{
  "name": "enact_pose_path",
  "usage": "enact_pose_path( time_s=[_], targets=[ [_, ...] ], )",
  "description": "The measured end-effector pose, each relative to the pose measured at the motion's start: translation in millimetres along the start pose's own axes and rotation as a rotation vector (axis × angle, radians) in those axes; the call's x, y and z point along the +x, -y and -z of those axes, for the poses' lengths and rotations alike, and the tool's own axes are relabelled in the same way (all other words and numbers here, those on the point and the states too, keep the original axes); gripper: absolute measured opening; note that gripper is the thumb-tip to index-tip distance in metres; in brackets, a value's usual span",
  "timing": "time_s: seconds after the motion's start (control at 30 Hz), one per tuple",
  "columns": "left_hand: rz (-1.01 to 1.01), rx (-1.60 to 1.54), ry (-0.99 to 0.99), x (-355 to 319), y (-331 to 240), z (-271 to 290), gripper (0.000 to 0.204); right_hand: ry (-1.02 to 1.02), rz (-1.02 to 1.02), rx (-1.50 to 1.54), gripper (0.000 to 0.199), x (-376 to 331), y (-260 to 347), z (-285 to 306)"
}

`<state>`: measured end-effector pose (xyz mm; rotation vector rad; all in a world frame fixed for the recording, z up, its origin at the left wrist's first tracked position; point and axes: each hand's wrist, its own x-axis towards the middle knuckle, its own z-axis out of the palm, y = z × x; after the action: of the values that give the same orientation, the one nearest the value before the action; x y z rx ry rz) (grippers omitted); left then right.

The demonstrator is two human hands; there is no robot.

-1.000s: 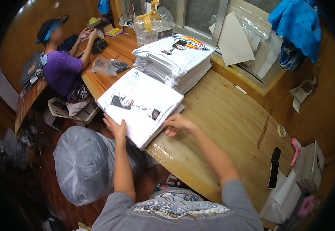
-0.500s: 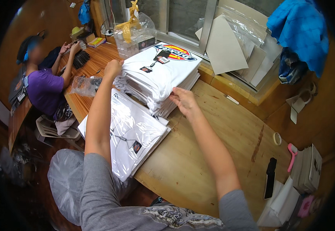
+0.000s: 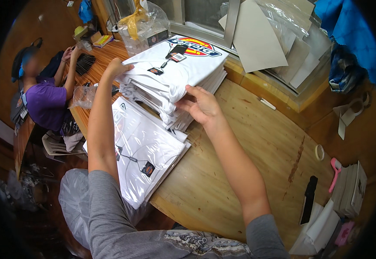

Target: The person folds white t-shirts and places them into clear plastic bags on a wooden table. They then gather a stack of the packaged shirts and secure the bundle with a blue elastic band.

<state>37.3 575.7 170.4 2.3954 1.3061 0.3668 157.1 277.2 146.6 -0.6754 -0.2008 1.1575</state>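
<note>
A stack of folded white shirts [image 3: 177,73] with a colourful print and hang tags on top lies at the far side of the wooden table [image 3: 244,146]. My left hand [image 3: 118,68] grips the stack's left edge. My right hand [image 3: 201,105] holds its near right edge, fingers tucked among the top layers. In front of the stack lies a pile of bagged white shirts [image 3: 147,151] in clear plastic, under my left forearm.
A person in a purple top [image 3: 45,101] sits at the table's left end. A clear plastic bag [image 3: 73,207] stands by the table. Cardboard sheets [image 3: 257,39] lean at the back. A tape roll [image 3: 319,152], pink tool [image 3: 335,172] and black object [image 3: 309,198] lie at the right.
Both hands left the bagged shirt pile and reached up to the unbagged stack, now gripping its left and right edges. The view shifted closer to the stack.
</note>
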Motion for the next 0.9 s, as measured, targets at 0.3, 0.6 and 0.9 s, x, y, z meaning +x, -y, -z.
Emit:
enact_pose_path(
  time_s=[0.3,0.6,0.9],
  targets=[
    [-0.453,-0.370,-0.145,-14,23,-10,0.025,-0.107,-0.020,0.070,0.037,18,-3,5],
    [-0.665,-0.347,-0.315,-258,-64,-83,0.009,0.086,0.155,-0.461,0.050,-181,39,123],
    [-0.760,-0.211,0.578,-501,-75,-181,0.025,-0.488,-0.032,-0.524,0.044,-465,-43,239]
  ],
)
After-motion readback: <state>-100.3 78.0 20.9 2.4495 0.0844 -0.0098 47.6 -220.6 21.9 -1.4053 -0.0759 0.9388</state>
